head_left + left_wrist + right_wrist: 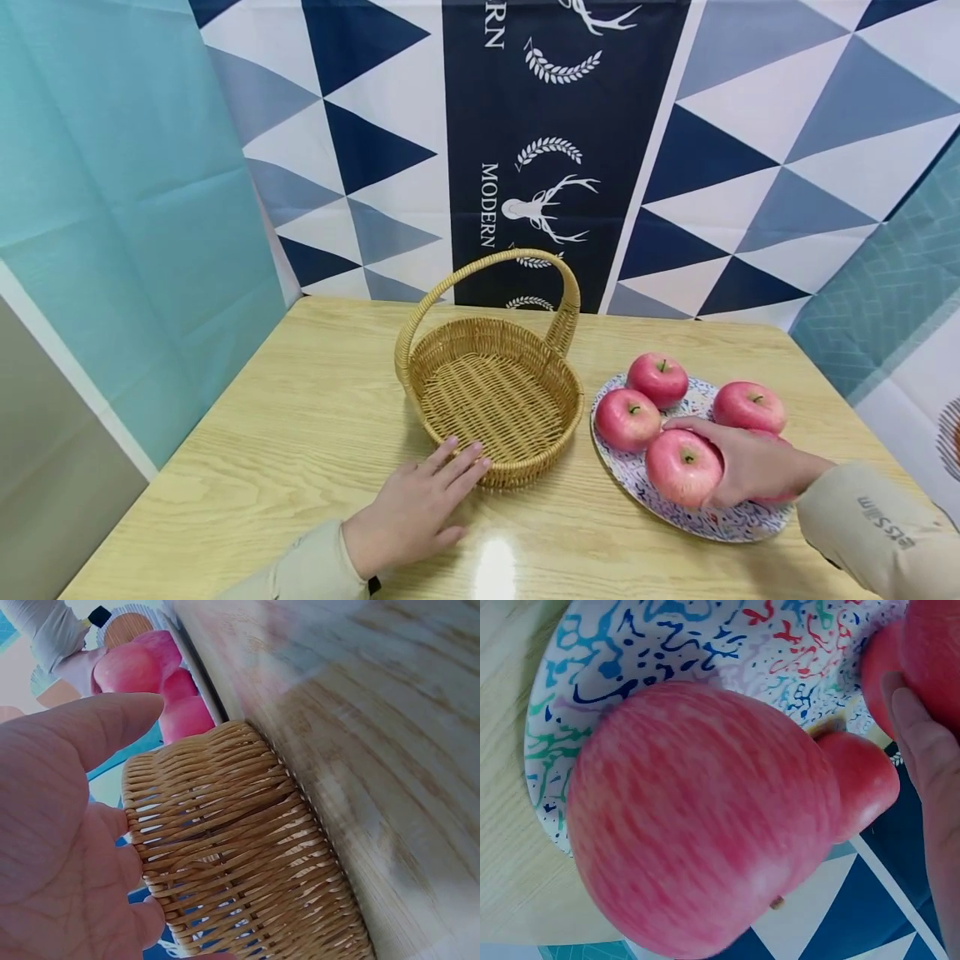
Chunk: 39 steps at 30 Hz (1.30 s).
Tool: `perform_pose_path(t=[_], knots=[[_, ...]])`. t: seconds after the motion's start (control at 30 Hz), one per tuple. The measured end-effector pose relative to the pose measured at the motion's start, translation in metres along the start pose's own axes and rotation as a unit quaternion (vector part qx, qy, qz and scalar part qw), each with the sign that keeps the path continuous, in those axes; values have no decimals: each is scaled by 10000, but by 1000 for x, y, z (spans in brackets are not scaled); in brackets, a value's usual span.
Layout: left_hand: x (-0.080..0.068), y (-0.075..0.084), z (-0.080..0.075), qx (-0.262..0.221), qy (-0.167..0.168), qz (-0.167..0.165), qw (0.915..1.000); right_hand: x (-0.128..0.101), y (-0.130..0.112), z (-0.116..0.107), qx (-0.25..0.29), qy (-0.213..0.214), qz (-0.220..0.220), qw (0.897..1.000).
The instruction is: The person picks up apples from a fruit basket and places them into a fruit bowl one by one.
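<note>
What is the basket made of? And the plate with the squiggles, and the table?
Basket: woven wicker or rattan-like strands, tan and matte; the weave shows clearly.
Plate: probably glazed ceramic or melamine, white with colourful squiggles; hard to tell which.
Table: light wood grain, glossy, since a light reflects on it; possibly laminate.

You are cupping a red-pink apple (682, 467) sitting upright, stem up, at the near edge of the speckled plate (637, 479), just right of the empty wicker basket (495, 392) your other fingers are touching.
</note>
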State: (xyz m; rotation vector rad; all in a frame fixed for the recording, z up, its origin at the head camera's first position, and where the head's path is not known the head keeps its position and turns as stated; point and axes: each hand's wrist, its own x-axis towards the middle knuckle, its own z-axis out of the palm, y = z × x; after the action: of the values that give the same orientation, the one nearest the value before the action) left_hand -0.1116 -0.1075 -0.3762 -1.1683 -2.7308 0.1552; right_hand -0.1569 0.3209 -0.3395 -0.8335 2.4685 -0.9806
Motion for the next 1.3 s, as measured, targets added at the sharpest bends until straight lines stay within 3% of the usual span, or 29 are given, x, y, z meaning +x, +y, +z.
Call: perform_pose_path(t=[0.17,0.63,0.77,0.97,1.13,1.2,1.27,1.3], knots=[[-1,1,-2,34,-146,-44,9999,0,4,9,-737,179,-230,9969],[-4,-1,-3,25,-357,-38,9994,5,12,22,-601,53,-258,9978],[-5,-2,-3,23,-281,3,9996,5,11,18,-1013,75,-120,9948],[-2,-5,-2,-67,-145,151,9998,1,11,12,-1964,117,95,9804],[0,-10,-1,-221,-319,242,9990,1,11,11,-2914,230,19,9563],[0,-13,-2,-273,-337,317,9986,-1,9,9,-3044,343,59,9519],[-3,-16,-5,-484,-53,485,9976,-4,6,5,-2998,504,195,9525],[-6,-19,-7,-610,317,644,9956,-6,5,2,-2996,690,190,9514]])
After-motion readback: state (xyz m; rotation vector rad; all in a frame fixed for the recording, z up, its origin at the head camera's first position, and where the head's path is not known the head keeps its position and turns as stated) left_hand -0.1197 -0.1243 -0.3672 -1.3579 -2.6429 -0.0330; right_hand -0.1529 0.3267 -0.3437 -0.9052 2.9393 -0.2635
